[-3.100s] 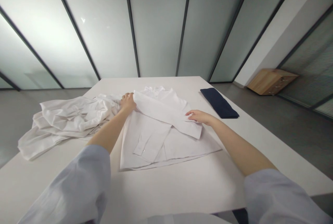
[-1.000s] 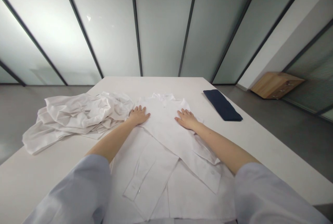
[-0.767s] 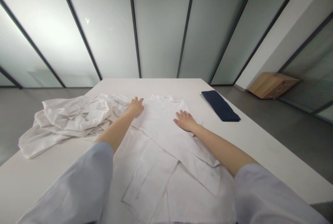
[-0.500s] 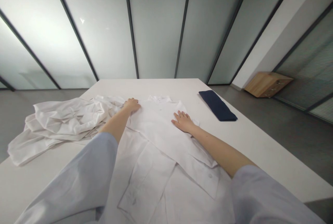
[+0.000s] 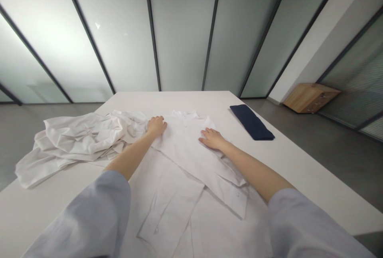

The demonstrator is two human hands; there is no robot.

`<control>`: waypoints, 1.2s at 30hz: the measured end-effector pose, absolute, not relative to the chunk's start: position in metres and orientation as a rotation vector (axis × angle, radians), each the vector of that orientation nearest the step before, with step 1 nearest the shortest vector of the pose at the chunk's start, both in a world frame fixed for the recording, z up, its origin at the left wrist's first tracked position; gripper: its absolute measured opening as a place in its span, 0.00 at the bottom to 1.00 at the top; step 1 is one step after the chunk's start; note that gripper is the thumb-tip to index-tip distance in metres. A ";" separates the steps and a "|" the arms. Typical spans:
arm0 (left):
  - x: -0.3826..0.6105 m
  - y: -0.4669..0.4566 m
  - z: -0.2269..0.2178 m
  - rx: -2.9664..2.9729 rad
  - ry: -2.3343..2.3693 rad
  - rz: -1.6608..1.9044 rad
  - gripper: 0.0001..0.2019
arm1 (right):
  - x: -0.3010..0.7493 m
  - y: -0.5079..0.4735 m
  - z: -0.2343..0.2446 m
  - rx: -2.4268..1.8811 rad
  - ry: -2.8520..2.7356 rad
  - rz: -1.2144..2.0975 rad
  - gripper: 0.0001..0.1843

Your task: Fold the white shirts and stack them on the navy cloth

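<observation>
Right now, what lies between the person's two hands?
In the head view, a white shirt lies between the left hand and the right hand, both resting on it.

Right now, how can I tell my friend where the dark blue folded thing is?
Find the long white table. Near its far right edge, past the right hand, lies a folded navy cloth. It is the only dark cloth there, unlike the white shirt under that hand.

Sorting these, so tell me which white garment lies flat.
The white shirt under the left hand and right hand; the white heap beside it is crumpled.
</observation>
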State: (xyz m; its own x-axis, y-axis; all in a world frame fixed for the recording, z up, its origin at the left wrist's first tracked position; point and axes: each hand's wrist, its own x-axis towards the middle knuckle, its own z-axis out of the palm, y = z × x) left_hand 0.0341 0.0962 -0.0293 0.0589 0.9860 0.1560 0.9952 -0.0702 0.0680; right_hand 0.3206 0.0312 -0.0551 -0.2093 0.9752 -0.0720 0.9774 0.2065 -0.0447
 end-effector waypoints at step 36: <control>0.036 0.042 -0.067 -2.495 -1.894 0.082 0.31 | 0.312 0.029 -0.067 1.952 2.374 -0.073 0.35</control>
State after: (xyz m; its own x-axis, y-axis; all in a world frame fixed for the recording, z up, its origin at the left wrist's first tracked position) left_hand 0.0356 0.0415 -0.0668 0.2680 0.9627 -0.0370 0.9623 -0.2694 -0.0382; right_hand 0.3117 0.0295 -0.0671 -0.1923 0.9779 -0.0822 0.9811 0.1935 0.0062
